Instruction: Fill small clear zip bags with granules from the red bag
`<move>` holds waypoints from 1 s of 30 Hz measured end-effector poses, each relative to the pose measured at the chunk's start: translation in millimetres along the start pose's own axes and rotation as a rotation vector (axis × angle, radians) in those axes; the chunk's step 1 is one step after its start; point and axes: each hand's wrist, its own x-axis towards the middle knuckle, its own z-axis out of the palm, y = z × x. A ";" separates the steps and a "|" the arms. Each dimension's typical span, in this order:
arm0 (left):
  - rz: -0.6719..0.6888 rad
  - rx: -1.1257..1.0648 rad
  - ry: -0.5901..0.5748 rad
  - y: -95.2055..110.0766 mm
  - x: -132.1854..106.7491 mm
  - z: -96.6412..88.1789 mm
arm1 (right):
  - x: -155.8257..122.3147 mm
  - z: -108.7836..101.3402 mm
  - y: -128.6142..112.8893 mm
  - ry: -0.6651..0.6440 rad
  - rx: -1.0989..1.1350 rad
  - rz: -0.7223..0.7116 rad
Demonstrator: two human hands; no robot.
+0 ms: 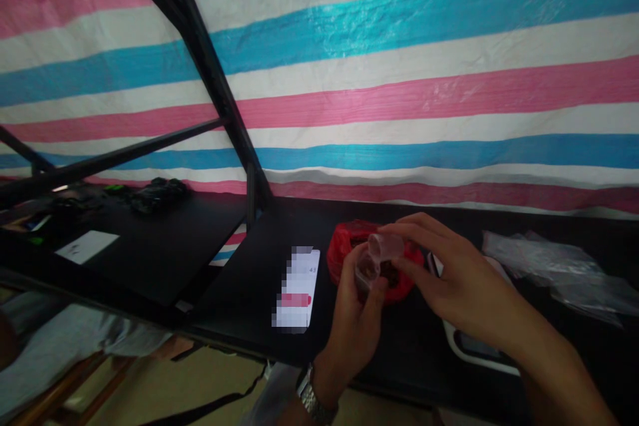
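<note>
My left hand [357, 319], with a metal watch on its wrist, has its fingers curled round a small clear plastic bag [367, 271]; its mouth is open and a little dark matter shows inside. In my right hand [449, 266], a small clear plastic cup [387, 247] is pinched between thumb and fingers. The cup lies tilted on its side, its rim at the bag's mouth. Below both hands sits a red plastic bag [342, 253], opened out, with small dark pieces in it. My fingers hide part of its contents.
Left of the red bag lies a phone [299, 289] with a lit screen. A white device [459, 349] is partly under my right forearm. Clear plastic bags [554, 269] lie at right. Black frame bars [214, 80] rise at left; another person's clothed leg [64, 353] shows below.
</note>
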 end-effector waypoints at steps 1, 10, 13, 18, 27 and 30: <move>0.009 -0.004 0.026 1.7 0.3 -1.2 | 1.2 1.1 5.7 0.036 0.021 0.027; 0.008 -0.082 0.104 -1.0 7.0 -8.2 | -17.6 31.3 56.8 -0.298 -0.123 0.110; -0.027 0.046 0.114 -7.5 10.3 -9.2 | -27.9 34.3 61.5 -0.333 -0.208 0.162; -0.038 0.381 0.079 -7.1 13.8 -25.4 | -34.3 24.0 57.9 -0.320 -0.313 0.252; 0.142 0.352 0.122 -6.4 10.3 -35.2 | -36.2 21.0 41.1 -0.341 -0.329 0.271; 0.337 0.177 0.119 -2.9 8.9 -29.1 | -38.6 20.0 37.8 -0.368 -0.294 0.272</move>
